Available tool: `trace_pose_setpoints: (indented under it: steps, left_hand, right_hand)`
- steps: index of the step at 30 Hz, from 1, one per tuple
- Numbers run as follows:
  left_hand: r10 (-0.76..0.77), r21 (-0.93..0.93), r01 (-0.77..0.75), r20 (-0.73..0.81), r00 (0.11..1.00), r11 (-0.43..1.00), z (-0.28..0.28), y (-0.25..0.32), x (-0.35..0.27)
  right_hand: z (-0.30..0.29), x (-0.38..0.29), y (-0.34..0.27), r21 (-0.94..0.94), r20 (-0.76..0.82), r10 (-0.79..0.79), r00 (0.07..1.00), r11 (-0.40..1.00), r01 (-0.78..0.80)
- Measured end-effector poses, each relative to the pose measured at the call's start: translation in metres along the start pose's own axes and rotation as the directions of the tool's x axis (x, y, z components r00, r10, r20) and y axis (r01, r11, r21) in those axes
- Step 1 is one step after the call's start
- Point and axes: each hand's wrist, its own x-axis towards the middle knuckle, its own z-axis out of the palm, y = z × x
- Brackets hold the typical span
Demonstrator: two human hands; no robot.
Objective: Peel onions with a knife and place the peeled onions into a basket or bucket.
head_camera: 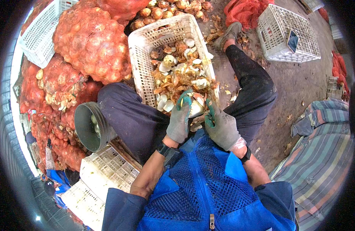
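My left hand [179,119], in a grey glove with green-coated fingers, grips a partly peeled onion [196,108] over the near end of a white plastic crate [140,43]. Pale flesh shows beneath the onion's loosened skin. Close against its right side is my gloved right hand [222,127], fingers curled; whether they pinch anything is hidden. Inside the crate lie brown onion skins [173,82], pale peeled layers [166,104] and a few onions [181,46]. The crate stands between my legs.
Red mesh sacks of onions [92,43] are piled on the left. A dark bucket [89,127] tilts beside my left leg, pale pieces inside. An upturned white crate [281,34] carries a phone [293,41]. Striped fabric [318,156] covers something at right. Loose onions [157,13] lie beyond the crate.
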Motion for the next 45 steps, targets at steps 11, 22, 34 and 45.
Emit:
trace_pose_setpoints:
  steps: [11,22,34,45]
  left_hand:
    - [0.109,0.278,-0.070,-0.127,0.986,0.958,0.010,0.007,-0.002]
    - [0.319,0.343,-0.308,0.026,0.947,0.887,-0.004,0.005,0.004]
    - [0.218,0.296,-0.140,-0.250,0.943,0.945,-0.001,-0.003,0.008]
    - [0.167,0.225,-0.108,-0.267,0.949,0.968,-0.013,-0.001,0.011]
  right_hand:
    - [0.006,0.003,-0.002,-0.109,0.040,0.008,0.999,0.994,-0.004]
    - [0.017,0.023,-0.004,-0.118,-0.028,-0.036,0.999,0.993,0.032]
    - [0.036,0.022,-0.005,-0.169,-0.016,-0.001,1.000,0.986,-0.002]
    - [0.033,0.024,-0.001,-0.226,0.014,-0.047,0.999,0.973,0.049]
